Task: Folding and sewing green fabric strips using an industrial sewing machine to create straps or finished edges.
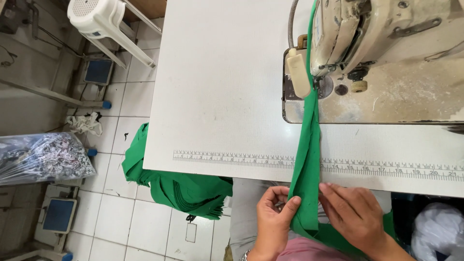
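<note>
Green strip (309,145) runs long axis straight away from the fingers, from the desk's near edge up to the sewing machine (377,48), where its far end sits under the presser area; the near end folds down off the desk edge into both hands. Left hand (274,217) pinches the strip's left edge, thumb over and fingers curled beneath. Right hand (355,212) lies on the strip's right edge, fingers pressed together and flat against the cloth, thumb hidden, so whether it pinches I cannot tell. Both hands about equally near the strip, one on each side of it. Cloth: woven, matte, soft, folded lengthwise, edges slightly uneven. Desk (217,96): pale, finely textured laminate with a printed ruler band (232,158) across it, just beyond the fingers. Machine: cream metal, worn and dusty. Left of the fingers, a stack of green pieces (183,191) hangs off the desk's edge above the tiled floor (121,217).
</note>
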